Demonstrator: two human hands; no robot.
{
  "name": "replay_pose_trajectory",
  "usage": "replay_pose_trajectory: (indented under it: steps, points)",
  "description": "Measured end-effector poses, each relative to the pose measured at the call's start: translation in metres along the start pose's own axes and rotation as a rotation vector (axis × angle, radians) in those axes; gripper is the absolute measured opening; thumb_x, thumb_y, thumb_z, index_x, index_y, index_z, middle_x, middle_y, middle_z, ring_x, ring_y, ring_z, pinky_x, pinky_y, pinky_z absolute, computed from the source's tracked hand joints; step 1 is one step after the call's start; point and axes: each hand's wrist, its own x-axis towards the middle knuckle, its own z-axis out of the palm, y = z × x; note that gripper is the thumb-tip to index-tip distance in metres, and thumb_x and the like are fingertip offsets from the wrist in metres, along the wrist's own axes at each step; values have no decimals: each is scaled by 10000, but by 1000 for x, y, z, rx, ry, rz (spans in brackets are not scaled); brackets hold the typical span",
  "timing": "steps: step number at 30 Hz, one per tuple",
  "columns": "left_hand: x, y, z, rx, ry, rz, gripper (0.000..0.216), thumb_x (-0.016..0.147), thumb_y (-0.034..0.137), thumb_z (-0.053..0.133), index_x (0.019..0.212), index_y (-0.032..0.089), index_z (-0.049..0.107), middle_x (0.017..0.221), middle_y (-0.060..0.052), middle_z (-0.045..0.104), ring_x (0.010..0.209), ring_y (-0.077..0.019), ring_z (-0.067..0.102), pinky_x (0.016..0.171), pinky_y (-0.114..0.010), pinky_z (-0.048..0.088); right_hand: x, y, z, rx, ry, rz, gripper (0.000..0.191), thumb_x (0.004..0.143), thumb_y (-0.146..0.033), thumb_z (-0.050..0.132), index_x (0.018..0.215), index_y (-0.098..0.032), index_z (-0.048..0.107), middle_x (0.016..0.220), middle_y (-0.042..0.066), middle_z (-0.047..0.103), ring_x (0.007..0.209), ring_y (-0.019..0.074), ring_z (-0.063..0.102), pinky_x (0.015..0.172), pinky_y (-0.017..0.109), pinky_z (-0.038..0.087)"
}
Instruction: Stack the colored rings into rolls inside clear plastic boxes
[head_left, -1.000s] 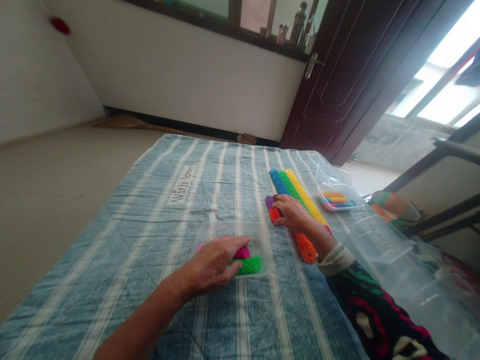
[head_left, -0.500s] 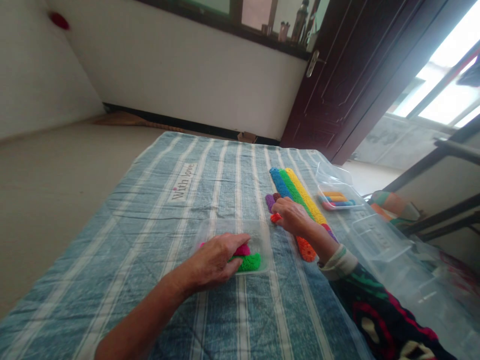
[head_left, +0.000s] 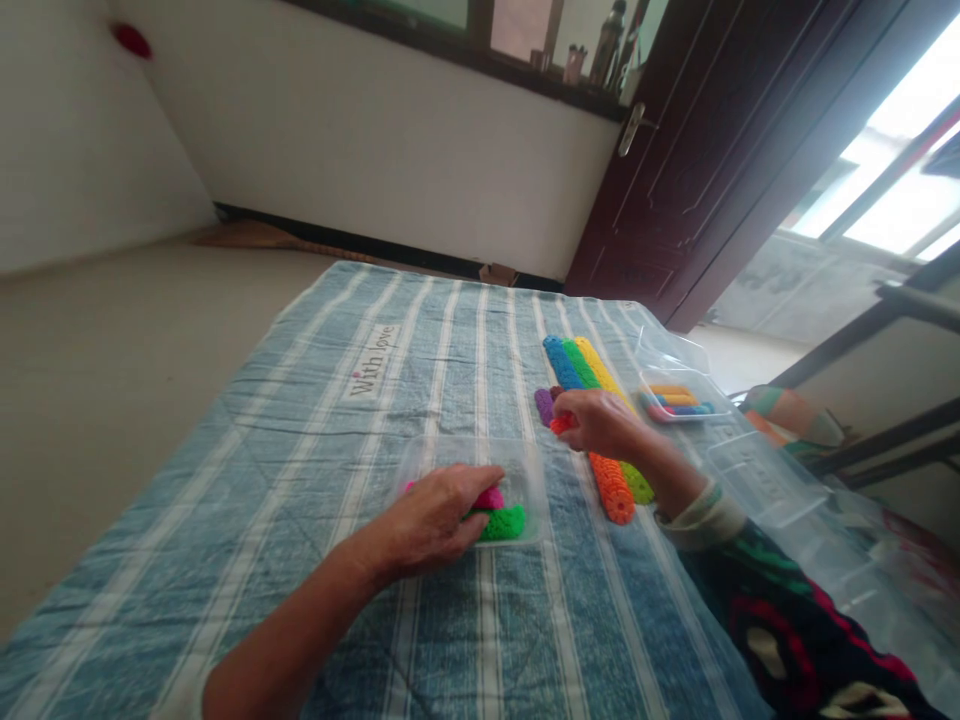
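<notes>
My left hand (head_left: 435, 520) lies in a shallow clear tray (head_left: 525, 470), fingers curled over a pink roll (head_left: 489, 497) and a green roll (head_left: 504, 522). My right hand (head_left: 600, 420) pinches the far end of a long orange textured tube (head_left: 611, 485), lifting that end a little off the cloth. Beside it lie a purple tube (head_left: 543, 403), a blue tube (head_left: 561, 362), a green tube (head_left: 581, 365) and a yellow tube (head_left: 600, 368), side by side.
A blue striped cloth (head_left: 360, 420) covers the table. A small clear tray (head_left: 679, 400) with short coloured pieces stands at the right. Clear plastic boxes (head_left: 757, 480) sit along the right edge. A dark door (head_left: 675, 150) stands behind.
My right hand has raised the far end of the orange tube off the cloth and drawn back slightly. My left hand has stayed on the rolls in the tray.
</notes>
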Motion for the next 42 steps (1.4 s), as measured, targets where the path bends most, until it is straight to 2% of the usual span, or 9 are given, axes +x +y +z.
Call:
replay_pose_trajectory:
  steps: [5,11,13,18,22,28,33,38,42]
  points:
    - [-2,-5,5,-16,44,-20,447,839,230,494,1283,186,489,1223,-116,618,1120,-281,572,978,-441,439,-9,-32,-21,178,-16,-328,135,743,-148,709,854,-174,636,801,-12,636,714,111,557,653,233,366]
    - [1,0,-1,-42,14,39,356,801,154,477,1144,207,559,1072,-61,670,1012,-252,617,888,-381,475,-2,-72,-15,-7,-208,-533,170,817,-92,639,962,-178,660,818,7,653,663,119,554,555,250,315]
    - [2,0,-1,-65,22,35,397,792,148,479,1181,201,532,1116,-68,664,1046,-254,612,913,-384,470,2,-77,-11,-74,-249,-549,235,837,-66,591,1028,-186,659,843,17,665,661,126,556,527,259,283]
    - [1,-3,2,-100,19,-47,620,781,170,499,1379,97,351,1312,-176,575,1204,-302,548,1016,-431,426,7,-82,-9,-198,-401,-566,182,822,-35,569,924,-140,677,883,53,684,682,128,568,496,263,235]
    - [0,-4,2,-105,4,-99,695,789,177,497,1437,68,269,1315,-201,571,1188,-310,565,1003,-434,440,6,-83,-8,-201,-384,-560,225,829,-50,571,982,-170,684,924,51,672,668,114,554,489,258,205]
    - [1,-5,4,-83,18,-92,673,801,180,486,1435,89,279,1356,-195,543,1202,-309,556,1019,-448,429,-1,-76,-3,-145,-305,-521,211,836,-66,562,980,-179,666,831,30,661,630,112,539,506,262,221]
    - [1,-7,5,-72,8,-79,671,800,172,495,1433,90,289,1409,-195,494,1276,-306,491,1079,-462,374,-1,-74,5,-155,-233,-487,192,848,-89,547,1004,-167,626,827,42,684,664,137,580,576,271,310]
    - [2,-7,3,-80,-2,-83,651,792,146,508,1415,104,326,1433,-180,472,1313,-297,454,1104,-461,347,-2,-77,10,-128,-247,-477,211,829,-83,548,1026,-140,595,871,64,699,743,168,616,669,302,386]
    - [2,-5,2,-86,9,-101,649,793,130,508,1417,104,332,1390,-175,516,1273,-285,495,1081,-444,375,-2,-80,10,-73,-308,-454,252,803,-48,535,1040,-121,577,875,76,687,714,175,611,590,289,371]
